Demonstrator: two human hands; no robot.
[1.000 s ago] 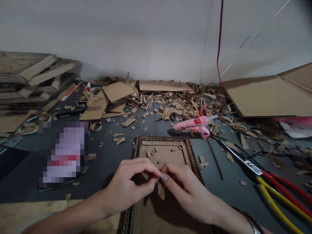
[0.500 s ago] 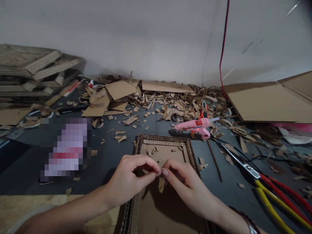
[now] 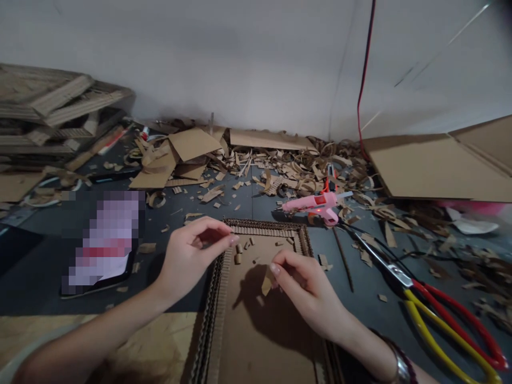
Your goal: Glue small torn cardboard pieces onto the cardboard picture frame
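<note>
A cardboard frame with corrugated edging lies flat on the dark mat in front of me. My left hand hovers at the frame's upper left corner, thumb and fingers pinched; whatever is in the pinch is too small to make out. My right hand is over the frame's middle, fingers closed on a small cardboard scrap that hangs below the fingertips. Several tiny cardboard bits lie inside the frame.
A pink glue gun with a lit red light rests behind the frame. Red and yellow handled pliers lie at right. A phone sits at left. Cardboard offcuts pile along the wall, with cardboard sheets at right.
The two hands, pinched together over the frame a second ago, have parted. The left moved up and left to the frame's corner; the right kept the scrap.
</note>
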